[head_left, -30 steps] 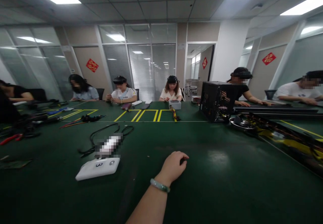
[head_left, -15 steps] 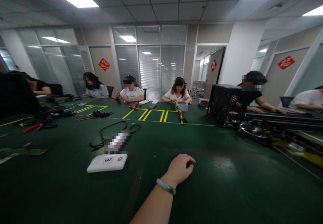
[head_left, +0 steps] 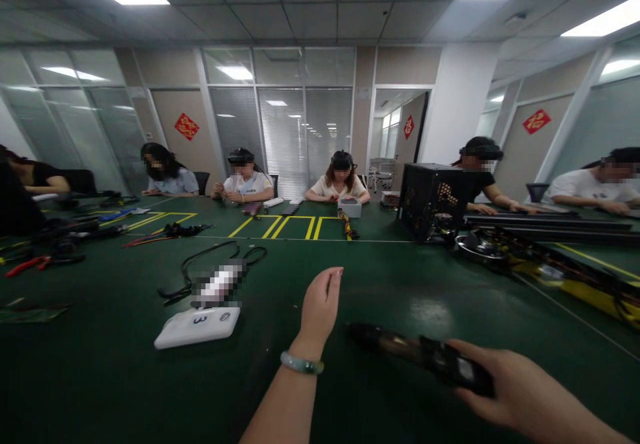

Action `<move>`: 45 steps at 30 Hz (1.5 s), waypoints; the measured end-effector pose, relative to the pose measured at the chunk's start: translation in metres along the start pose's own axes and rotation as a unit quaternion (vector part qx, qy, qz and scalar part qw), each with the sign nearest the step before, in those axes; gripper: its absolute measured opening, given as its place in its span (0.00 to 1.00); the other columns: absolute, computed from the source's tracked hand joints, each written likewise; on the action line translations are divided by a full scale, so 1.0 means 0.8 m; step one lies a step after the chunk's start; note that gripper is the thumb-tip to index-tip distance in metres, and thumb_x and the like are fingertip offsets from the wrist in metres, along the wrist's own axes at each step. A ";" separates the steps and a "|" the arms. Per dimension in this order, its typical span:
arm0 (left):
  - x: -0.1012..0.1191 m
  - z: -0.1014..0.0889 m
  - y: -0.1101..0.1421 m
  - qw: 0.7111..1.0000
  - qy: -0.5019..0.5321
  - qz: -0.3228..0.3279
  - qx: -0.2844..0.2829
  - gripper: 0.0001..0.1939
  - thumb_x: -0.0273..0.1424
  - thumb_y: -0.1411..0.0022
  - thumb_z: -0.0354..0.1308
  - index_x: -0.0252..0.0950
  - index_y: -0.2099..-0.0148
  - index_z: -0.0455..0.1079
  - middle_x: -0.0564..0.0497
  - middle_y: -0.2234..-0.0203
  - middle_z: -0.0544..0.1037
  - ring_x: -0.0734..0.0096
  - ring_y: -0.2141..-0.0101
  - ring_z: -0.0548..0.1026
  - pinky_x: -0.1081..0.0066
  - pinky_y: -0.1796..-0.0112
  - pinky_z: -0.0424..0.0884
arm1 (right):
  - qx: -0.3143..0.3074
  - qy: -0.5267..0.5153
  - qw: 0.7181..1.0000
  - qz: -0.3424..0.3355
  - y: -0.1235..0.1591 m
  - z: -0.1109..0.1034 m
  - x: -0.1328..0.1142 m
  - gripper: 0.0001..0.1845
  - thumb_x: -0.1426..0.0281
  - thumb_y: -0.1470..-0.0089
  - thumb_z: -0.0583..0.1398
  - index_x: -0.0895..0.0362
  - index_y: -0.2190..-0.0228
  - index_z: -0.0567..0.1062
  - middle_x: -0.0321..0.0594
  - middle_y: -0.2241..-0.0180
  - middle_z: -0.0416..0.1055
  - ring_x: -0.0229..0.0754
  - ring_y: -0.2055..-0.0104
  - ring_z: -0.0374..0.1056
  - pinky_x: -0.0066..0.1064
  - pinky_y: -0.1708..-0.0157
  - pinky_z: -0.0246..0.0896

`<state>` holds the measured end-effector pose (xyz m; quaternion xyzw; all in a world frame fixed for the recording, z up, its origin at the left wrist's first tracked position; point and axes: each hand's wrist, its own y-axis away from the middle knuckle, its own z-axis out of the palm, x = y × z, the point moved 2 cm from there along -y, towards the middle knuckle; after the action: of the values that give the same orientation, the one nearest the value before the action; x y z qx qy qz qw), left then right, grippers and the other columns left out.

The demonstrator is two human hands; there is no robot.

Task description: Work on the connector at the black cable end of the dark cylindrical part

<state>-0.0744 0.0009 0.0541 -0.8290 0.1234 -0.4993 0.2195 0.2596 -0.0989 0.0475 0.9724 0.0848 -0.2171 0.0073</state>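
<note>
My left hand [head_left: 321, 304], with a green-grey bangle [head_left: 302, 363] on its wrist, is over the middle of the table. Its fingers are stretched out together, with a narrow gap beside the thumb and nothing visible in them. From the right, my right hand [head_left: 500, 377] grips a long black object [head_left: 425, 356] that points left toward my left wrist. That object is blurred by motion, with a small light patch near the grip, and its exact kind is unclear. To the left lies a white power bank [head_left: 198, 328] marked 3, in front of a pixelated item [head_left: 220, 284] and a black cable [head_left: 186, 267].
Across the green table [head_left: 280, 264] several people sit at work. A black computer case [head_left: 430, 201] stands at the right, beside a metal bowl [head_left: 477, 247] and a long wired assembly [head_left: 555, 271]. Red-handled pliers [head_left: 27, 266] and dark cables lie at the left.
My right hand has come into view from the right, holding the long black object. My left hand has turned on edge, lifted and straightened its fingers. The view has shifted slightly to the right.
</note>
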 end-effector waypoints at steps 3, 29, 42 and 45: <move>0.005 -0.016 -0.004 0.999 -0.019 0.036 0.035 0.20 0.41 0.27 0.39 0.41 0.47 0.68 0.50 0.52 0.74 0.66 0.51 0.71 0.66 0.50 0.66 | -0.050 0.052 0.988 -0.135 -0.068 0.032 -0.081 0.33 0.56 0.52 0.64 0.40 0.44 0.66 0.40 0.57 0.76 0.56 0.58 0.72 0.44 0.57 0.64; -0.023 0.037 0.001 0.934 -0.238 0.093 -0.249 0.14 0.43 0.44 0.61 0.44 0.58 0.72 0.52 0.61 0.75 0.60 0.58 0.71 0.62 0.54 0.63 | -0.164 -0.089 0.964 -0.187 -0.122 0.078 -0.095 0.09 0.63 0.45 0.59 0.54 0.73 0.76 0.34 0.70 0.72 0.39 0.69 0.66 0.27 0.70 0.55; -0.022 0.054 0.005 0.927 -0.268 0.123 -0.233 0.13 0.40 0.41 0.62 0.43 0.55 0.67 0.52 0.58 0.72 0.60 0.56 0.67 0.62 0.54 0.60 | -0.090 -0.384 0.918 -0.044 -0.157 0.094 -0.065 0.21 0.50 0.46 0.59 0.57 0.70 0.72 0.32 0.74 0.67 0.35 0.76 0.63 0.23 0.77 0.59; -0.020 0.061 0.006 0.923 -0.286 0.126 -0.226 0.13 0.39 0.40 0.61 0.43 0.55 0.67 0.51 0.57 0.70 0.59 0.55 0.66 0.61 0.54 0.60 | -0.089 -0.356 0.929 -0.042 -0.156 0.093 -0.064 0.20 0.51 0.44 0.57 0.56 0.69 0.72 0.32 0.75 0.67 0.36 0.75 0.64 0.24 0.77 0.60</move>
<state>-0.0390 0.0152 0.0200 -0.9418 0.2683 -0.1679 0.1134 0.1616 0.0119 0.0048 0.8224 0.1365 -0.5404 0.1141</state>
